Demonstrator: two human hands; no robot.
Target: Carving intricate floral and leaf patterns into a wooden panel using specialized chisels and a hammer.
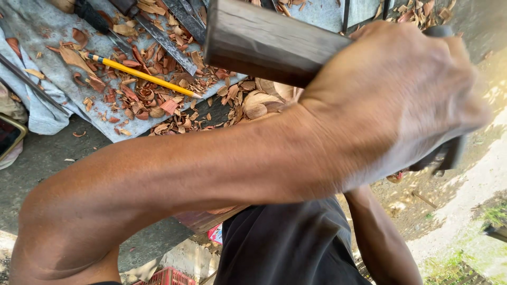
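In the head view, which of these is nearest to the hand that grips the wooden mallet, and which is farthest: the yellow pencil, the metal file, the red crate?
From the hand gripping the wooden mallet:
1. Metal file, upper left, on the grey cloth.
2. Yellow pencil, farther left among the wood shavings.
3. Red crate, bottom edge, below the forearm.

Outdoors, in bright daylight — sun falls hard on the pale bare ground (465, 211) toward four o'clock, with patches of grass (496, 215) at its edge. The counter (47, 153) is a dark, worn slab running from nine o'clock across the middle. A grey cloth (47, 68) is spread over it toward eleven o'clock, littered with reddish wood shavings (153, 95). Near six o'clock, below the counter — a red plastic crate (168, 277) and rough concrete
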